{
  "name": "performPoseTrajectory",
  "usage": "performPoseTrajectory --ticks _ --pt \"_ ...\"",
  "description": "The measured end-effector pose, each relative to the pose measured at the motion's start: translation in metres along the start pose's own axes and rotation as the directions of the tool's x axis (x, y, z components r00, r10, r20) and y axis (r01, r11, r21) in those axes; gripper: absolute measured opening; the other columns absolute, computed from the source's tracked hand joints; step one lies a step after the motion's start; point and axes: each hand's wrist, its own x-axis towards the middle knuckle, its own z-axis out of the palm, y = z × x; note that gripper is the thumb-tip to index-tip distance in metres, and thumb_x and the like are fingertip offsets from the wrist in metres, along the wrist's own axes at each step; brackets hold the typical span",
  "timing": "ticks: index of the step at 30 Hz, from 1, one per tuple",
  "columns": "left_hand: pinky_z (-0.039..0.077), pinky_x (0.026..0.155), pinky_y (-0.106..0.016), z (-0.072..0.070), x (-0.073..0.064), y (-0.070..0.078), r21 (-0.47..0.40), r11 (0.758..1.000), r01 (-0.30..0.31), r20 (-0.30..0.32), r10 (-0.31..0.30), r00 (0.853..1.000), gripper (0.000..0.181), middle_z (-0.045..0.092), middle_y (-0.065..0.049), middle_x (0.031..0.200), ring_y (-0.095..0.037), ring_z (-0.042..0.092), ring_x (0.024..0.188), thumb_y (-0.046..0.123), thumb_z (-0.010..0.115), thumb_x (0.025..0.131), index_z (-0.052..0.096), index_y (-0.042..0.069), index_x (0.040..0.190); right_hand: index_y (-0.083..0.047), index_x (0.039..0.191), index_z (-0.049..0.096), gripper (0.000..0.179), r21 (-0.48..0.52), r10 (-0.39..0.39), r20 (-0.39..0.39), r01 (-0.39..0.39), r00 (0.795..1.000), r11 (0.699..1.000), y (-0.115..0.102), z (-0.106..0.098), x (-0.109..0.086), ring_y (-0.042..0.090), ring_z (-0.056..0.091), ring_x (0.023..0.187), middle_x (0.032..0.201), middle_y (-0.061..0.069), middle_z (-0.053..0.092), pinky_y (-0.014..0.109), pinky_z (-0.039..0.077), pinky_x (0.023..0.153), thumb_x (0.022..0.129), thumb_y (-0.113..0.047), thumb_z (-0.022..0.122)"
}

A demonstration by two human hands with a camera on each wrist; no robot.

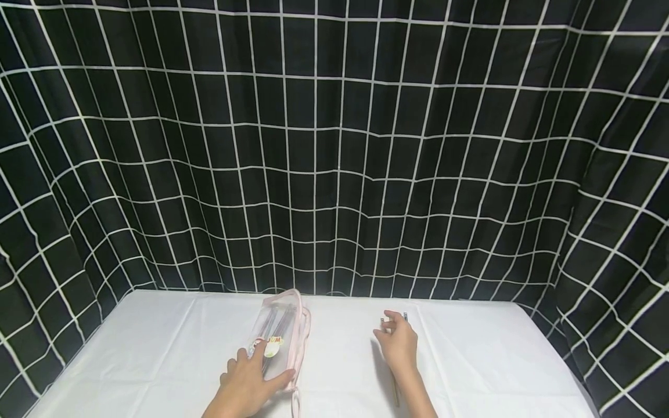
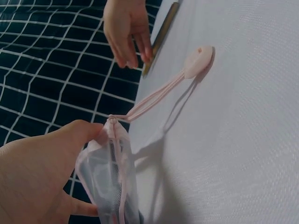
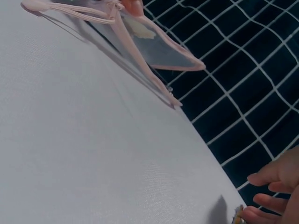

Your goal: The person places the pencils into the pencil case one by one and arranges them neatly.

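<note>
A clear mesh pouch [image 1: 284,348] with pink edging and a printed label stands on the table, slim long items showing inside. My left hand [image 1: 247,380] grips it, thumb at the zipped edge and fingers over the label side; the left wrist view shows the pouch [image 2: 110,172] between thumb and fingers. Its pink cord ends in a pink tab [image 2: 198,60] on the cloth. My right hand [image 1: 399,346] hovers with loosely bent fingers, nothing visibly held. By it lie slim stick-like items; one gold-brown stick [image 2: 161,39] is plain in the left wrist view, its exact kind unclear.
A white cloth [image 1: 172,348] covers the table. Behind and at both sides hangs a black curtain [image 1: 329,145] with a white grid, meeting the table's far edge.
</note>
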Motion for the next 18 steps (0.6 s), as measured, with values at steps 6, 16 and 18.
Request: performPoseTrajectory --ticks 6,16,18 --pt "0.047 0.088 -0.076 -0.0002 0.0004 0.0002 0.004 1.000 -0.001 0.008 0.001 1.000 0.095 0.056 -0.035 0.121 -0.053 0.058 0.109 0.066 0.074 0.087 0.051 -0.002 0.149 0.017 0.133 0.058 0.049 -0.001 0.005 -0.017 -0.005 1.000 1.000 0.0031 -0.0010 0.0010 0.050 0.071 0.104 0.109 0.034 0.071 0.053 0.060 0.087 0.089 0.002 0.074" --pt "0.047 0.088 -0.075 -0.0001 0.0001 0.0008 0.011 1.000 0.002 0.013 -0.002 1.000 0.094 0.056 -0.033 0.118 -0.051 0.058 0.106 0.066 0.074 0.088 0.051 -0.001 0.150 0.016 0.134 0.058 0.052 0.008 0.024 0.018 -0.024 1.000 1.000 0.0035 0.0006 0.0003 0.050 0.071 0.103 0.110 0.034 0.070 0.054 0.060 0.086 0.086 0.004 0.075" --pt "0.047 0.088 -0.075 -0.0001 0.0002 0.0006 0.012 1.000 0.000 0.012 0.000 1.000 0.094 0.056 -0.033 0.118 -0.051 0.058 0.106 0.066 0.074 0.088 0.051 -0.001 0.150 0.016 0.134 0.058 0.053 0.000 0.027 0.029 -0.027 0.999 1.000 0.0030 0.0010 -0.0003 0.050 0.071 0.103 0.110 0.034 0.070 0.054 0.060 0.086 0.086 0.004 0.076"
